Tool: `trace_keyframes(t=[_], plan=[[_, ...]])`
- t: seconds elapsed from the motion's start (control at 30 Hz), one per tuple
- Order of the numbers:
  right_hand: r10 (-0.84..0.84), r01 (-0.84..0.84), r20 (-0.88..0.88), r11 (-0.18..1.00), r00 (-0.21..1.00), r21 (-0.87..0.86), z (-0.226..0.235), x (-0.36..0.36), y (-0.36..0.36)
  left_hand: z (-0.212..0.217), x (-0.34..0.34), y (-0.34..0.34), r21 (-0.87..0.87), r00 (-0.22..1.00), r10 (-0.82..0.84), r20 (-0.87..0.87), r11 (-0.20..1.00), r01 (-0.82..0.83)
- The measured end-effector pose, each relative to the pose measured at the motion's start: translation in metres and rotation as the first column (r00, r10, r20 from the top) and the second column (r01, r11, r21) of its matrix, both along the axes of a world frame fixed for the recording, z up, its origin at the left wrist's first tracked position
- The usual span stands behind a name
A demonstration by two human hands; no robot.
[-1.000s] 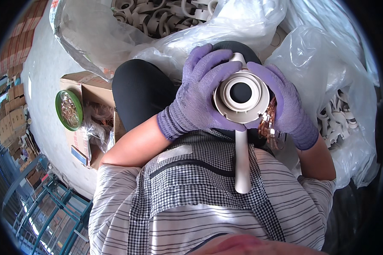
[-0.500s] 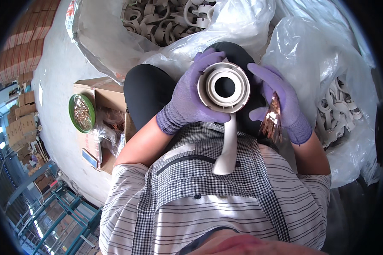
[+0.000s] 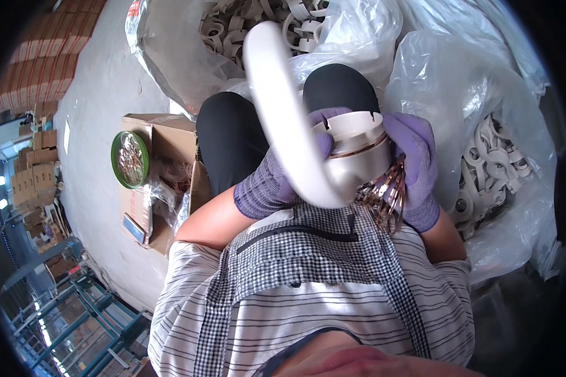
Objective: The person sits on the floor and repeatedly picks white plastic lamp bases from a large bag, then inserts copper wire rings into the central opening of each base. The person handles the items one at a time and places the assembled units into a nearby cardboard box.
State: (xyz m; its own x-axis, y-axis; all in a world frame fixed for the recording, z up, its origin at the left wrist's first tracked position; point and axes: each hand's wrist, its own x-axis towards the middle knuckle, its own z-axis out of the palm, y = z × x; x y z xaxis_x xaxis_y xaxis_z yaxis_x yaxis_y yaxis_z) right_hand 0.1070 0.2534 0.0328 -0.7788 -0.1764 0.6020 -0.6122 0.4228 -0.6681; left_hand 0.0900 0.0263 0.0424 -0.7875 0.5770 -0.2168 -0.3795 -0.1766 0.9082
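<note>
The biggest things around the seated person are the clear plastic bags heaped with pale moulded parts, one beyond the knees and one to the right of the white plastic part that serves here as the landmark. Left of that part, on the grey floor, stands an open cardboard box with a round green dish of small coppery pieces at its far side. The white plastic part itself sits over the lap, just above the checked apron. It has turned since half a second ago: then its round opening faced the camera and its long stem hung down toward the apron; now the stem sweeps up and away, blurred, and the cup end shows its side with a thin copper-coloured ring about it, so the piece looks flipped for work on its rim. The left hand, in a purple glove, is clenched round the part where stem meets cup. The right hand, also gloved, presses against the cup's right side with fingers curled, and it holds a bunch of copper-coloured rings that hangs just below the cup.
</note>
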Motion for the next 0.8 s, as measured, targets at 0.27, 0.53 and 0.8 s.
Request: trace_keyframes(t=[0.27, 0.53, 0.8], plan=[[0.189, 0.008, 0.451, 0.917, 0.872, -0.4, -0.015, 0.015, -0.006, 0.013, 0.015, 0.01, -0.048, 0.543, 0.228, -0.808, 0.893, -0.447], [0.32, 0.068, 0.581, 0.834, 0.749, -0.547, -0.029, 0.024, -0.003, 0.015, 0.003, 0.035, -0.027, 0.278, 0.161, -0.947, 0.823, -0.568], [0.537, 0.377, 0.352, 0.068, 0.767, -0.924, -0.084, 0.07, 0.099, -0.015, -0.023, 0.035, -0.236, 0.438, -0.189, -0.879, 0.97, -0.055]])
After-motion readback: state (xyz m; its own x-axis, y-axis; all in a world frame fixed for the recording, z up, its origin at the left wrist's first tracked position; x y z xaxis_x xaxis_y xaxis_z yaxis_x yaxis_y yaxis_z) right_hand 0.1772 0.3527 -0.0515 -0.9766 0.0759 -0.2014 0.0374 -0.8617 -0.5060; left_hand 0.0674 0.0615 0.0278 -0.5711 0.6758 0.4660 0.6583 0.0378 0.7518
